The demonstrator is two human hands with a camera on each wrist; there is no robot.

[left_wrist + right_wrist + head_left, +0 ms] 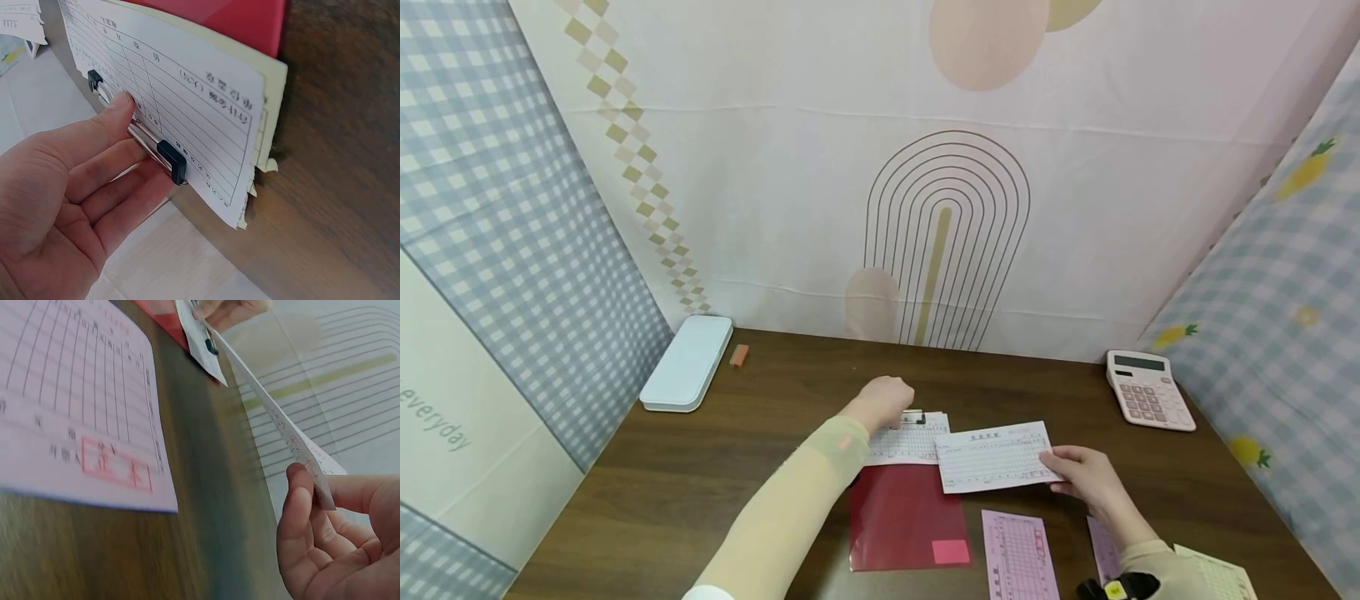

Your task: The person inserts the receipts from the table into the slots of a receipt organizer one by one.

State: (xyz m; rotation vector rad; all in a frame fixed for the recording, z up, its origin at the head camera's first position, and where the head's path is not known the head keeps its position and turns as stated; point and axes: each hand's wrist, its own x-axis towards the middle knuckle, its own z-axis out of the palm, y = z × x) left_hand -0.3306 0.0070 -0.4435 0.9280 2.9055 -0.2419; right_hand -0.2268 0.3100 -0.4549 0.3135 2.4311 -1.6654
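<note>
In the head view my left hand [883, 402] is at the top of a small stack of printed forms [895, 448], which overlaps the upper end of a red folder [902, 517]. The left wrist view shows that hand's thumb and fingers pinching a metal clip [147, 132] with black ends, along the edge of the white top form [194, 106]; yellowish sheets lie beneath. A loose white form [992, 458] is held by its right end in my right hand [1086, 479], thumb on top. Its left edge overlaps the stack in the head view.
Pink forms [1019, 554] and a yellowish form [1221, 575] lie near the front right, partly under the right forearm. A calculator [1146, 392] stands at the back right. At the back left are a white case [688, 362] and a small orange-brown block [739, 356].
</note>
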